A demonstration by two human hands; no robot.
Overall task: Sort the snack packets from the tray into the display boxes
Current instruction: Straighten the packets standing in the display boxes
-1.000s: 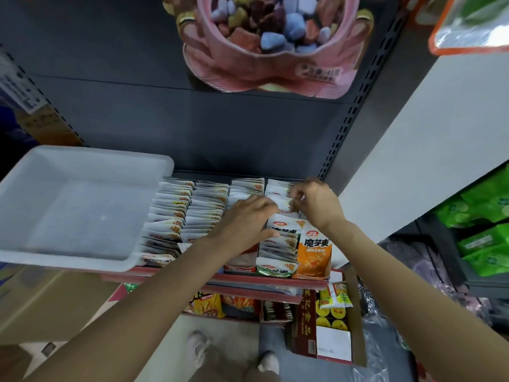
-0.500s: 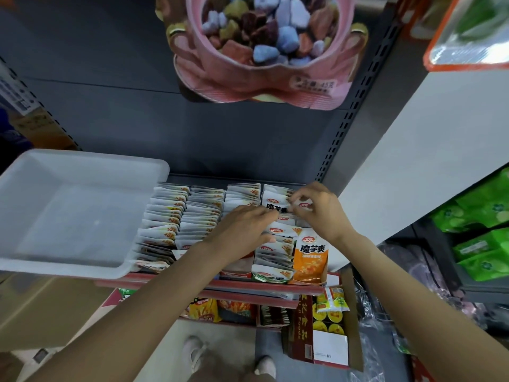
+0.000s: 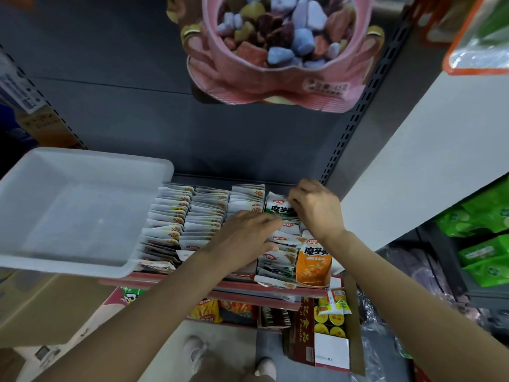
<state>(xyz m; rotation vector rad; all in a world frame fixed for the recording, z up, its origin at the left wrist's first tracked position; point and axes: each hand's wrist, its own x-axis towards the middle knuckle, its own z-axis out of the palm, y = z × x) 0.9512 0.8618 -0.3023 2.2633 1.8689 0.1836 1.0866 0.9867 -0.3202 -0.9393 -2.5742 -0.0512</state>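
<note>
step in hand, by judgement: seating a packet into the rightmost row of the display boxes point(image 3: 248, 274) on the shelf point(image 3: 275, 286). the right hand point(image 3: 316, 210) has its fingers curled over the top edge of a green-and-white packet point(image 3: 276, 209) that stands raised at the back of that row. the left hand point(image 3: 245, 238) lies across the packets just in front, fingers fairly straight, pressing on the row; whether it pinches anything under the palm cannot be told.

the white tray point(image 3: 82, 213) sits at the left, its near corner overlapping the leftmost row. no packets show in it, so the sorting looks close to done.

containers and contents:
- four rows of packets stand upright and tightly packed, mostly white backs showing.
- an orange packet point(image 3: 313, 261) stands upright at the front right corner, touching the rightmost row.
- below the shelf, an open carton point(image 3: 305, 334) holds yellow-and-green packets, with more snack boxes beside it.
- above, a pink bag point(image 3: 278, 51) of coloured sweets hangs.

next move, by judgement: push the raised packet down level with its neighbours while the left hand keeps the gap open, then check the tray for stragglers.
</note>
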